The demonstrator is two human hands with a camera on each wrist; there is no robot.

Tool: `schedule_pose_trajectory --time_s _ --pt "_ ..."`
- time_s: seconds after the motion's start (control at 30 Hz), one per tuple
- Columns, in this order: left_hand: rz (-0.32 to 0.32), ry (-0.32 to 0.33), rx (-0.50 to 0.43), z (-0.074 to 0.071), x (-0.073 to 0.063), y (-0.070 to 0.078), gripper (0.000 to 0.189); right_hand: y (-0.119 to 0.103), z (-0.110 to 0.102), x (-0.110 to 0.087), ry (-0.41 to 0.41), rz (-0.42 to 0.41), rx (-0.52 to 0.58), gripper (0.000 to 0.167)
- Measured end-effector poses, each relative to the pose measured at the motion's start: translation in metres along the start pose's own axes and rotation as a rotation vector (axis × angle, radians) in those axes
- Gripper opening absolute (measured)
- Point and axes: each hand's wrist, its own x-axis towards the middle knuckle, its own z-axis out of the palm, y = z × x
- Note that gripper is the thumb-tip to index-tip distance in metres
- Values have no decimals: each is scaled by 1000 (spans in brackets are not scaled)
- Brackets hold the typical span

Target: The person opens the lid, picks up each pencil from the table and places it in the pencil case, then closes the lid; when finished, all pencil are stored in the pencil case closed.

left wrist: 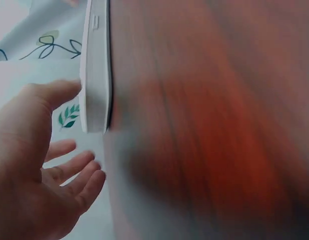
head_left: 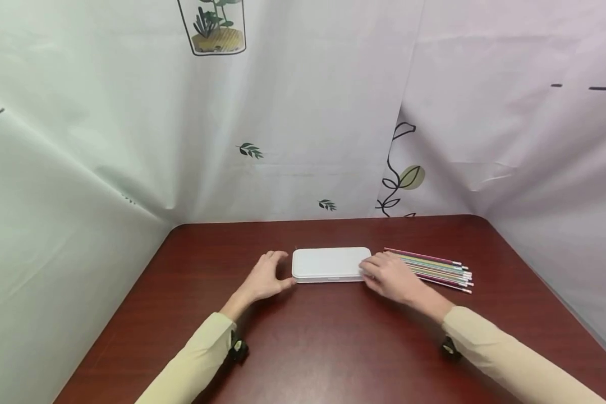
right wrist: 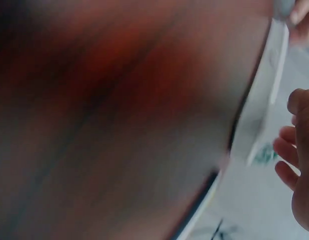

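A white flat box (head_left: 331, 262) with rounded corners, its lid down, lies on the table between the two hands. The left hand (head_left: 267, 278) is at its left end with fingers spread. In the left wrist view the thumb comes up to the side of the box (left wrist: 97, 75), while the other fingers stay apart from it. At the right end the right hand (head_left: 388, 276) has its fingers over the box's edge; whether they press on it cannot be told. The right wrist view, blurred, shows loosely bent fingers beside the box (right wrist: 259, 95).
Several thin pencils (head_left: 439, 269) of different colours lie in a bundle right of the box, partly behind the right hand. The dark red-brown table (head_left: 323, 348) reaches back to a white printed curtain (head_left: 303, 112), which also hangs along both sides.
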Motion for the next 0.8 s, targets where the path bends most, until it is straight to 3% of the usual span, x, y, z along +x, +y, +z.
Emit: schedule_pose_trajectory --time_s 0.13,0.27,0.53,0.8 --pt "4 -71 -68 18 15 6 92 -13 19 14 -46 -24 14 34" --pt "-6 -120 -101 29 23 9 104 -17 29 21 -90 -22 2 33" --pt "3 -81 -150 27 27 3 96 -17 38 33 -82 -62 -68 28" --pt "-20 -93 -191 33 20 -3 93 -23 46 33 -71 -119 -173 29"
